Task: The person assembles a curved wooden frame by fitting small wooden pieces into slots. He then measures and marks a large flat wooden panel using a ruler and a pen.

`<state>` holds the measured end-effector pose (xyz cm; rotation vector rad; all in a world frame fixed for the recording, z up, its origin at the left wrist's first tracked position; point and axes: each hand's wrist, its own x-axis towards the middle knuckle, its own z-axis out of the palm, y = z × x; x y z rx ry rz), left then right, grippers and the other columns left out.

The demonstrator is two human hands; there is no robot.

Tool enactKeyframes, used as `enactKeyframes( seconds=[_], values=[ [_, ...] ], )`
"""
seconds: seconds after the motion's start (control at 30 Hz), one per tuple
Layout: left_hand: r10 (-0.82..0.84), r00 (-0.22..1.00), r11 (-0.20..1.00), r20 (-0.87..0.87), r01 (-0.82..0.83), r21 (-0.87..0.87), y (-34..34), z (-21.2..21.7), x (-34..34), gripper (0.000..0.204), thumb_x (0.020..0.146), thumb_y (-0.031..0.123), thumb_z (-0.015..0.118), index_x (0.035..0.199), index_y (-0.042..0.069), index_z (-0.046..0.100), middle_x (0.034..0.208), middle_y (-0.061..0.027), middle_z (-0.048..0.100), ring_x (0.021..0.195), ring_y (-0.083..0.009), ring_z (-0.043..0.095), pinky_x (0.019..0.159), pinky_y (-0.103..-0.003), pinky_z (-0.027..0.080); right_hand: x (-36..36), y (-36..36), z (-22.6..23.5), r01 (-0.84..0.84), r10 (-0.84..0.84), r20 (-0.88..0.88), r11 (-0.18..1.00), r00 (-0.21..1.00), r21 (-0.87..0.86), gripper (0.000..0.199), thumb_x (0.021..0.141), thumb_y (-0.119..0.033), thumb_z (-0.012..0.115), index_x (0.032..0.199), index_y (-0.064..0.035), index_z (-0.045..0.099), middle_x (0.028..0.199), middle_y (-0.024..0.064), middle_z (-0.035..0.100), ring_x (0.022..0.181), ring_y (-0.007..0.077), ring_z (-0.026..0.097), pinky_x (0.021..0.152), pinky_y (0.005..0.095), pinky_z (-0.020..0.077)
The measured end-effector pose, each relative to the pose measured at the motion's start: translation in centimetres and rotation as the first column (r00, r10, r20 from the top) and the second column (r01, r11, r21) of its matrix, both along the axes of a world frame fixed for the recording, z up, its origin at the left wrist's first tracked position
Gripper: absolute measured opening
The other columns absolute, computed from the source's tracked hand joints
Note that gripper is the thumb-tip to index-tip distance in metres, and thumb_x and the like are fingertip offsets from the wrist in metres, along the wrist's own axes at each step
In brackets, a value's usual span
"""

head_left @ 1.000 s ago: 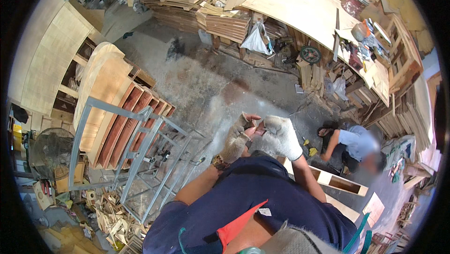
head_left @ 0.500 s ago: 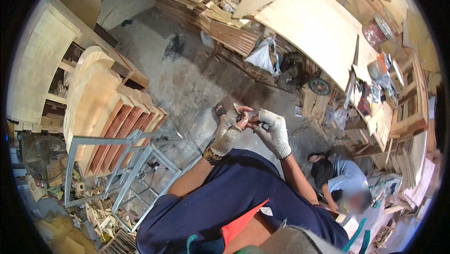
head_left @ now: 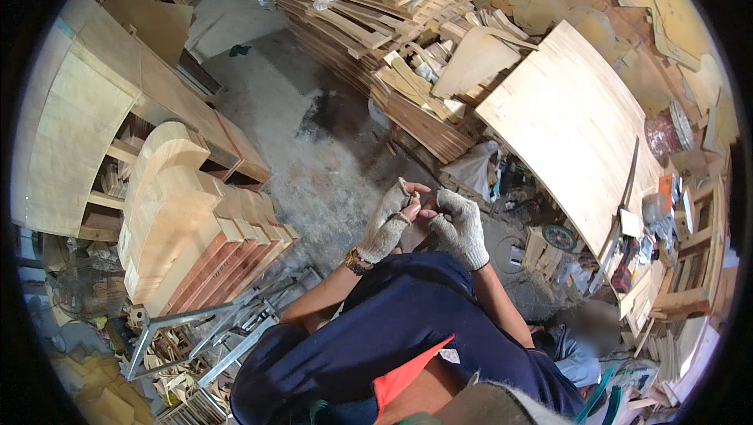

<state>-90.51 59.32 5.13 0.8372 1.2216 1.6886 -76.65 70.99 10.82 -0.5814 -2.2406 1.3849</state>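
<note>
My left hand (head_left: 390, 219) and my right hand (head_left: 458, 225) meet in front of my body, above my dark blue trousers (head_left: 416, 307). Both wear off-white knitted gloves with bare fingertips showing. The left thumb and fingers are bent together toward the right hand. The right fingers curl inward, their tips close against the left fingertips. Anything pinched between them is too small or hidden to make out. A watch (head_left: 357, 261) circles my left wrist.
Left of me stand a stack of curved wooden pieces (head_left: 176, 213) and a grey metal frame (head_left: 227, 331). Wooden slats (head_left: 353, 25) are piled ahead. A large plywood sheet (head_left: 565, 127) lies to the right, with tools beside it. A co-worker (head_left: 580, 346) is low at the right.
My view has shifted, so the surroundings sit lower and further right in the picture. My hands stay together, with the right fingers curled in more. The co-worker's pose has changed.
</note>
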Motion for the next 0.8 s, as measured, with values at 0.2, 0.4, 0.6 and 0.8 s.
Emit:
enactKeyframes(
  seconds=[0.2, 0.4, 0.6, 0.8],
  values=[
    [0.115, 0.993, 0.993, -0.009, -0.115, -0.039, 3.1, 1.0, -5.0, 0.029, 0.102, 0.013, 0.055, 0.127, 0.000, 0.053, 0.115, -0.0040, 0.057, 0.102, -0.0161, 0.069, 0.092, -0.033, 0.053, -6.6, 4.5, -1.4, -0.026, 0.019, -0.084, 0.996, 0.996, -0.083, 0.022, 0.084, -0.018, 0.078, 0.087, 0.0011, 0.067, 0.077, 0.0108, 0.066, 0.070, 0.0206, 0.063, 0.067, 0.0337, 0.0495],
    [0.232, 0.962, 0.973, -0.143, -0.232, 0.020, 9.1, 2.8, -11.5, 0.033, 0.100, 0.024, 0.061, 0.123, 0.001, 0.061, 0.100, 0.0026, 0.052, 0.090, -0.0074, 0.054, 0.084, -0.024, 0.045, -14.5, 11.4, -3.2, -0.128, 0.120, -0.066, 0.983, 0.991, -0.130, 0.014, 0.080, -0.011, 0.074, 0.083, 0.0009, 0.066, 0.071, 0.0107, 0.061, 0.067, 0.0204, 0.060, 0.065, 0.0325, 0.0462],
    [0.317, 0.905, 0.947, -0.283, -0.321, 0.034, 16.5, 3.3, -18.1, 0.030, 0.102, 0.019, 0.057, 0.126, 0.002, 0.060, 0.097, 0.0018, 0.051, 0.088, -0.0075, 0.056, 0.081, -0.024, 0.046, -21.9, 19.8, -3.0, -0.226, 0.208, -0.101, 0.948, 0.973, -0.223, 0.014, 0.081, -0.010, 0.076, 0.083, 0.0005, 0.068, 0.073, 0.0073, 0.062, 0.069, 0.0164, 0.059, 0.065, 0.0310, 0.0452],
    [0.332, 0.933, 0.937, -0.138, -0.342, -0.063, 22.3, 3.4, -22.2, 0.027, 0.101, 0.014, 0.058, 0.124, 0.000, 0.060, 0.113, -0.0038, 0.062, 0.098, -0.0094, 0.060, 0.089, -0.026, 0.048, -27.2, 26.1, -3.3, -0.218, 0.204, -0.084, 0.950, 0.975, -0.225, 0.015, 0.082, -0.010, 0.079, 0.080, 0.0000, 0.067, 0.070, 0.0043, 0.061, 0.068, 0.0120, 0.056, 0.064, 0.0298, 0.0443]
  ],
)
